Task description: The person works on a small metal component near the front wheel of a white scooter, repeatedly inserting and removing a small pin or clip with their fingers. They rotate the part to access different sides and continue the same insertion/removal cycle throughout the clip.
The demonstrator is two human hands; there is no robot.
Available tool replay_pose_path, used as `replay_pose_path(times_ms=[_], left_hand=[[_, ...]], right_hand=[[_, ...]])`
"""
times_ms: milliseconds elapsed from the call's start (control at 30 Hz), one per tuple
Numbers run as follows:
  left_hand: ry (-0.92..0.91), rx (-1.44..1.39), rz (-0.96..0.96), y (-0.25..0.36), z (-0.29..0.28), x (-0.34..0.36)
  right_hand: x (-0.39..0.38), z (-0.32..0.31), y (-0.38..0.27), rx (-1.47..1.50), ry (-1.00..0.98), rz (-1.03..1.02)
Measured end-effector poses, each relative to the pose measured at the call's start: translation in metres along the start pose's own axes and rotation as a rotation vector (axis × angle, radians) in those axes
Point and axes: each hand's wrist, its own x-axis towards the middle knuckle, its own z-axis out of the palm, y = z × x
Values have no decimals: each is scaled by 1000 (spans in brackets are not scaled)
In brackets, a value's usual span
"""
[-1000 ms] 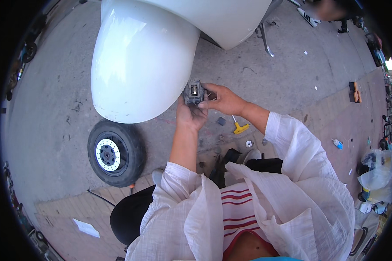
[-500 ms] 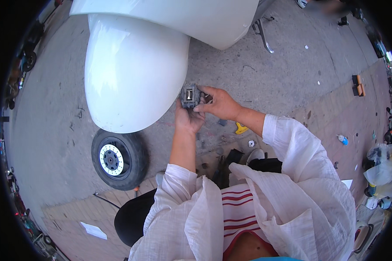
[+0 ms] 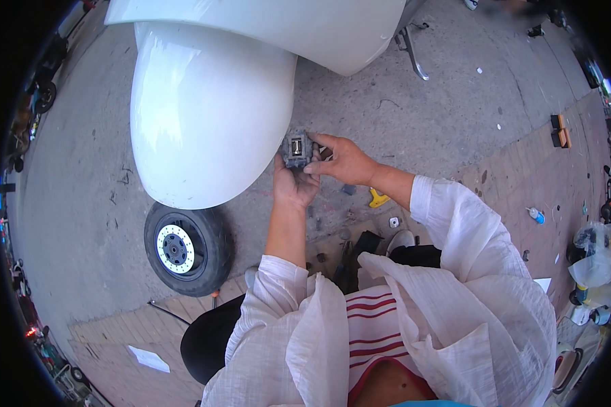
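In both hands (image 3: pixel 294 186) (image 3: pixel 347 161), a caliper (image 3: pixel 297 148) (grey).

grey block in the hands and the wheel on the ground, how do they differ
The grey block is small and boxy, while the wheel is larger and round. The block is held by the left hand and right hand, while the wheel rests on the ground. In this view, both appear next to the white fender.
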Motion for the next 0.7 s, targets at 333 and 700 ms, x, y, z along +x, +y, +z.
replay_pose_path(times_ms=[333, 700], left_hand=[[16, 12, 3, 1, 0, 0], [12, 10, 68, -3, -4, 3]], right_hand=[[2, -1, 6, 43, -46, -7], [2, -5, 4, 185, -126, 50]])
